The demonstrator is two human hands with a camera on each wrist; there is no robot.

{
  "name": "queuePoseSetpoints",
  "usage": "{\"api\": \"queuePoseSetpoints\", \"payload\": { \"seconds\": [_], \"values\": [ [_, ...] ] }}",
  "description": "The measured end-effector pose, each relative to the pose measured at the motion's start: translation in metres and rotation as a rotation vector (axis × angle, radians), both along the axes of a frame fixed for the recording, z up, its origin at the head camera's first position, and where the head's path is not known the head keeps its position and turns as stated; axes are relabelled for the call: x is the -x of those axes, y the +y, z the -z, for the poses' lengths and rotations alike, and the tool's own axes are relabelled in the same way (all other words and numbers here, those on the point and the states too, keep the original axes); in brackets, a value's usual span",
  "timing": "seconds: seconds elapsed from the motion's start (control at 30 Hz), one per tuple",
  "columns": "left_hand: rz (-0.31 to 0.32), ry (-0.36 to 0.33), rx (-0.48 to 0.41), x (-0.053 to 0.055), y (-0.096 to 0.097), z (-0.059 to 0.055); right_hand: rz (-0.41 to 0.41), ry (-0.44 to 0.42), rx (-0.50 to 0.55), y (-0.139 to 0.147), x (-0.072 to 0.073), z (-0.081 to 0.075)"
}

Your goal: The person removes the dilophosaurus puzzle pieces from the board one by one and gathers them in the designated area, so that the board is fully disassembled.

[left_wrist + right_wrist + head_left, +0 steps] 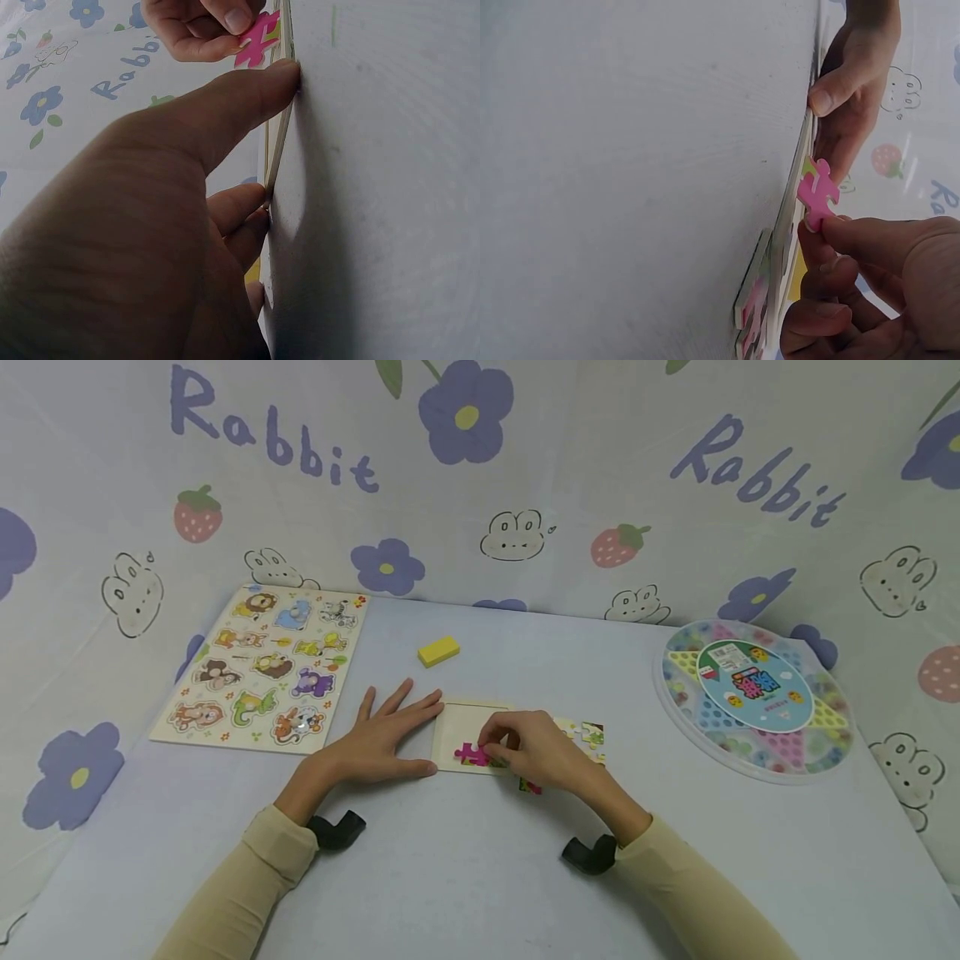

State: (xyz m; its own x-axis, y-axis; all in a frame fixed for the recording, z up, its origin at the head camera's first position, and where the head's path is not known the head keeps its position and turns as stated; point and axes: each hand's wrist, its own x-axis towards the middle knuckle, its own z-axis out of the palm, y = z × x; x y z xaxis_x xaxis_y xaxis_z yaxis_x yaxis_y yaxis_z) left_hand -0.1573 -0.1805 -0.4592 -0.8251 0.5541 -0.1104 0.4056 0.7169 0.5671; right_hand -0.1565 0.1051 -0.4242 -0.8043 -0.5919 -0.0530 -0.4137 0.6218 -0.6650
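Note:
A pink jigsaw piece [471,754] is pinched between the thumb and forefinger of my right hand [536,745]. In the right wrist view the piece [817,190] is tilted up over the edge of a pale, shallow puzzle tray [459,717]. My left hand [382,745] lies to the left of the tray with fingers spread, its thumb and fingertips at the tray's left side. Some green shows just under my right fingers. More puzzle pieces [592,732] lie right of the tray, partly hidden by my right hand, and a pink-and-green piece [529,786] sits at its near side.
A yellow block [438,651] lies behind the tray. To the left is an animal puzzle board [262,672]; at the right, a round game case [753,693] with a blue label. A rabbit-and-flower patterned cloth [570,468] hangs behind the white table [450,877].

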Motion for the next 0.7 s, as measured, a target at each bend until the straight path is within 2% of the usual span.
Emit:
{"api": "queuePoseSetpoints", "payload": {
  "seconds": [0.33, 0.7],
  "values": [
    [-0.002, 0.000, -0.006, -0.001, -0.001, 0.000, 0.032, -0.019, 0.002, -0.001, 0.000, 0.002],
    [0.000, -0.001, -0.010, -0.002, 0.000, -0.002, 0.091, -0.051, 0.025, 0.019, -0.005, -0.005]
  ]
}}
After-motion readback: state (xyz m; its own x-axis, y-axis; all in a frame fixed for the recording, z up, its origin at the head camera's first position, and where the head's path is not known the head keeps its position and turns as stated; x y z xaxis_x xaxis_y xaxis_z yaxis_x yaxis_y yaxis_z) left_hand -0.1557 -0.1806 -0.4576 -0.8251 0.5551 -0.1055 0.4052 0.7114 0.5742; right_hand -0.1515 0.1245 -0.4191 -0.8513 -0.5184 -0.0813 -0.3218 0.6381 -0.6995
